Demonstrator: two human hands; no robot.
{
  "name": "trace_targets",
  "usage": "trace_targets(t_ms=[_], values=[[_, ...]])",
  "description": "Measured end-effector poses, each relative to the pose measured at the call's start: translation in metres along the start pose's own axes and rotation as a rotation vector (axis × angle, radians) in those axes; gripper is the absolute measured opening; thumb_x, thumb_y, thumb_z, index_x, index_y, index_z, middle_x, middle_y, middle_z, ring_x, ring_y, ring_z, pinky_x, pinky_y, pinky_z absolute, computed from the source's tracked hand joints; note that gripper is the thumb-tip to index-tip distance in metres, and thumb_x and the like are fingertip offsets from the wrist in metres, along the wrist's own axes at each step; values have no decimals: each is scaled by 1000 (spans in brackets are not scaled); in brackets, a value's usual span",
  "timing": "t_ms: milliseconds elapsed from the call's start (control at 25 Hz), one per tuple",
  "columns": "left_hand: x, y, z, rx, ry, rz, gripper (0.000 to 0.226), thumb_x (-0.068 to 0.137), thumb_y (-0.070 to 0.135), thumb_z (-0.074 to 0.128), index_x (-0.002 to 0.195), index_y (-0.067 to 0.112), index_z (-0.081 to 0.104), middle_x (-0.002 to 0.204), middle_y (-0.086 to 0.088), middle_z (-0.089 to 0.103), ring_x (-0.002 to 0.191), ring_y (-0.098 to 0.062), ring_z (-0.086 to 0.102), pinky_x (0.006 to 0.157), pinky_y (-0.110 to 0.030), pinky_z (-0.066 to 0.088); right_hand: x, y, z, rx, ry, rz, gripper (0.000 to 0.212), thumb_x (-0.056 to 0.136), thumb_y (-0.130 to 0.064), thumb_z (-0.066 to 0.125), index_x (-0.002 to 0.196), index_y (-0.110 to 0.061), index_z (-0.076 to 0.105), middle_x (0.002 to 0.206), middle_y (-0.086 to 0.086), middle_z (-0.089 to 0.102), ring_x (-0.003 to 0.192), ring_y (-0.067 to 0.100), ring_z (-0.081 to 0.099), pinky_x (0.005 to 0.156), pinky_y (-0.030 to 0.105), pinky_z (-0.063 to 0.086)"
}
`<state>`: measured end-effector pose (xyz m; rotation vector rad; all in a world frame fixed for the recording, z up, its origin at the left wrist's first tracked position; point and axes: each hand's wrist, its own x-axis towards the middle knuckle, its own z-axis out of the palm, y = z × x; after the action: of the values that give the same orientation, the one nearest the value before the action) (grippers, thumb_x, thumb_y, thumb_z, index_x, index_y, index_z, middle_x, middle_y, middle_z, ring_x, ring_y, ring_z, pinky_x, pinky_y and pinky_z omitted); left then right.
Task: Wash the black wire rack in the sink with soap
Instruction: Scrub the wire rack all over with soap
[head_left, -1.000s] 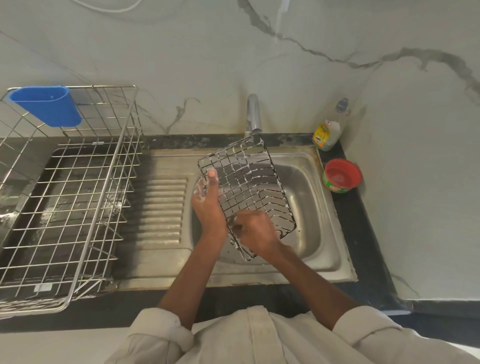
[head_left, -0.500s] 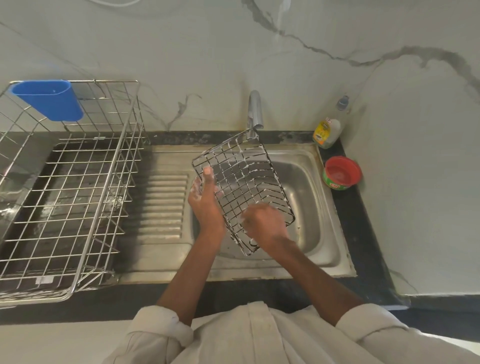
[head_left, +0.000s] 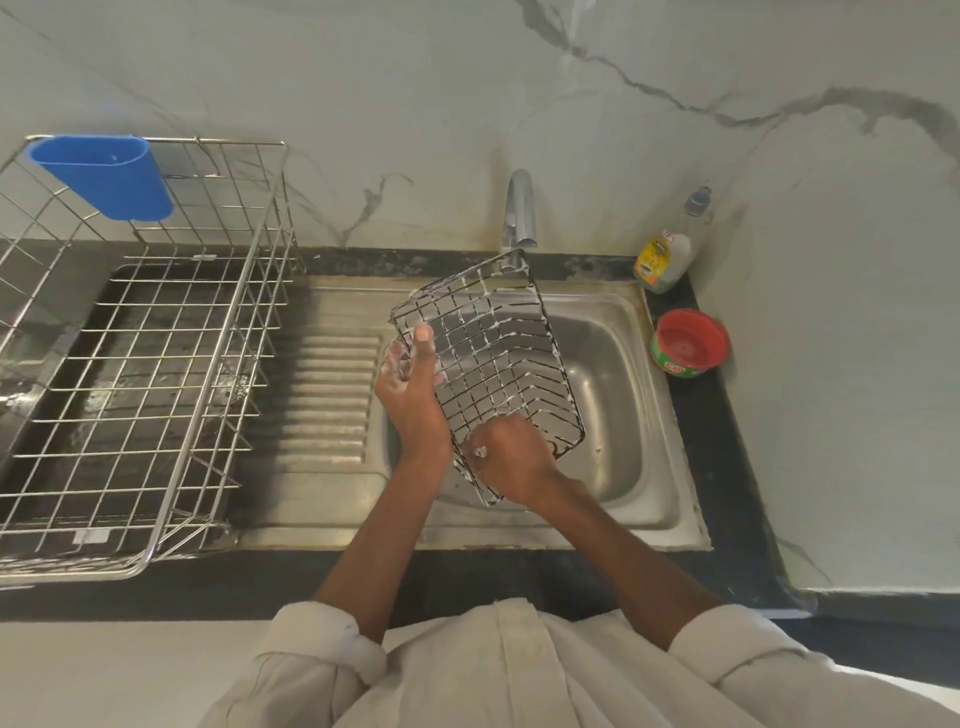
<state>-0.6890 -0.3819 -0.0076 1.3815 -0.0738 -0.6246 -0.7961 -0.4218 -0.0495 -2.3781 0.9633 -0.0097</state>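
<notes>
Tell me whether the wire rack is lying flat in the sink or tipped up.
Tipped up. The wire rack is held over the sink, its far corner raised near the tap, left hand gripping its side, right hand at its lower end.

Just one head-worn wide-angle cam, looking steeply down and forward at the stainless steel sink (head_left: 644, 499), close, wall on top.
</notes>
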Motion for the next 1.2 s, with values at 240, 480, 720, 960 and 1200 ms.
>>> trace_targets(t_ms=[240,480,720,960,1200], values=[[-2,-9,-3,99,-76,118,119,61,91,76,150,17,48,142,17,49,132,0,53,120,-37,42,7,18,-23,34,-383,-110,21,81,-6,81,92,-24,83,89,-13,78,78,-8,67,84,23,53],[3,4,0,61,-99,143,120,62,88,79,146,5,56,144,-1,63,135,-17,59,120,-47,46,1,10,-24,-25,-233,-199,17,89,-3,72,96,-16,81,100,-5,77,94,13,70,86,31,56],[7,12,4,53,-115,139,112,61,88,80,145,18,56,146,4,59,140,-20,55,120,-50,45,8,10,-23,-87,-67,-151,27,84,1,73,103,-18,81,106,1,78,98,17,72,92,31,57],[6,13,4,77,-76,156,134,57,92,75,158,13,37,152,7,45,140,-11,46,115,-21,40,-27,45,-20,-269,175,178,45,86,10,58,120,-16,74,115,3,65,100,18,64,93,31,57],[4,3,7,132,-123,203,136,57,95,72,159,11,39,164,-3,42,149,-15,41,122,-27,34,-46,27,-1,-169,8,-196,42,85,11,60,114,-15,77,113,1,71,94,17,69,85,34,61]])
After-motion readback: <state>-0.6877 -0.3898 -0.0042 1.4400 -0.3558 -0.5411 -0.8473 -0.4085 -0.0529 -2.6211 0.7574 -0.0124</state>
